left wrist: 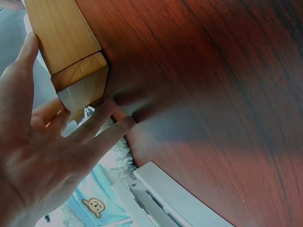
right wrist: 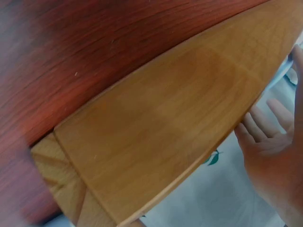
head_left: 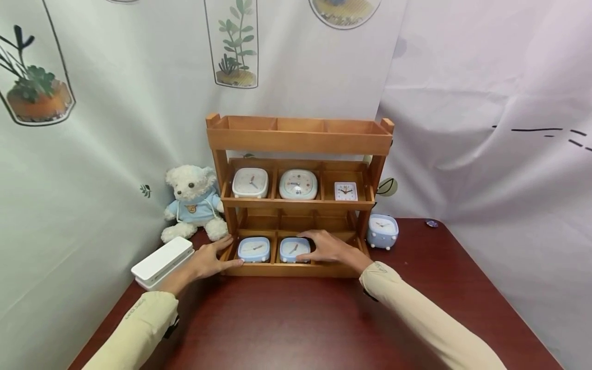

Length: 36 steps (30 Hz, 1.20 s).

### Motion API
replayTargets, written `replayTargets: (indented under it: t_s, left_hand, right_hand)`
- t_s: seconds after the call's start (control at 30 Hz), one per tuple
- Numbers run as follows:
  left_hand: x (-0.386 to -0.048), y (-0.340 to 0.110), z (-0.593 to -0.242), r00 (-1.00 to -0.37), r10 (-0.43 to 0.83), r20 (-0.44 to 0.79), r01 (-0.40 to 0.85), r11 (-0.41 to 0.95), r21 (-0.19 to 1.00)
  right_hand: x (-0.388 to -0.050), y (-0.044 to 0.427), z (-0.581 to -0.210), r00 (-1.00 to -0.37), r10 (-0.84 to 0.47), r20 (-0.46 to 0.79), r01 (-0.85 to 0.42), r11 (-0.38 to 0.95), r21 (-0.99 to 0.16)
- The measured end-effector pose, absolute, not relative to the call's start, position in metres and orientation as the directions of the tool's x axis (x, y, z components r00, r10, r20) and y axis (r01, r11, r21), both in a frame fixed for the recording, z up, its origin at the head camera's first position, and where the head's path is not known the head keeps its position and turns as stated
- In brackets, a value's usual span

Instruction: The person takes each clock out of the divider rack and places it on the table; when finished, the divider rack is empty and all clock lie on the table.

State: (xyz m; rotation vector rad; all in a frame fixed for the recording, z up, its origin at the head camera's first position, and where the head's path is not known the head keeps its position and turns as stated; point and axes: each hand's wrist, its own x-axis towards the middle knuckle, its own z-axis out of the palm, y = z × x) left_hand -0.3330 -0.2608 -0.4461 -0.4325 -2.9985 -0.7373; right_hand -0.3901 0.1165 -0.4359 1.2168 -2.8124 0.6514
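A wooden shelf (head_left: 298,270) holds two blue clocks in its lowest row. My right hand (head_left: 326,246) reaches over the right part of the middle blue clock (head_left: 290,248), thumb in front and fingers behind, gripping it. Beside the left blue clock (head_left: 254,248), my left hand (head_left: 205,261) spreads over the shelf's lower left corner, thumb on the front board. The left wrist view has the left hand (left wrist: 52,151) around that wooden corner (left wrist: 83,78), fingers extended. In the right wrist view, the right hand (right wrist: 272,151) is behind the front board (right wrist: 156,123), its fingertips partly hidden.
Two larger clocks (head_left: 250,182) (head_left: 298,184) and a small square clock (head_left: 346,191) stand in the middle row. Another blue clock (head_left: 382,232) is right of the shelf. A teddy bear (head_left: 191,203) and a white device (head_left: 162,261) are at the left.
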Motion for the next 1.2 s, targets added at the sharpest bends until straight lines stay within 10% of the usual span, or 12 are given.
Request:
replayTargets:
  t_s: [0.43,0.8,1.2]
  left_hand:
    - [-0.345,-0.264,-0.425,-0.952,0.281,0.122,0.306,0.856,0.416]
    - [-0.346,-0.262,-0.426,-0.955,0.280,0.099,0.295,0.856,0.423]
    - [-0.333,-0.263,-0.444,-0.959,0.273,0.077,0.278,0.855,0.437]
  right_hand:
    - [-0.401,0.105,-0.417,-0.666,-0.733,0.139,-0.734,0.609,-0.302]
    - [-0.405,0.111,-0.412,-0.508,-0.828,0.238,-0.860,0.474,-0.190]
    - [-0.387,0.146,-0.400,-0.563,-0.761,0.321,-0.826,0.512,-0.235]
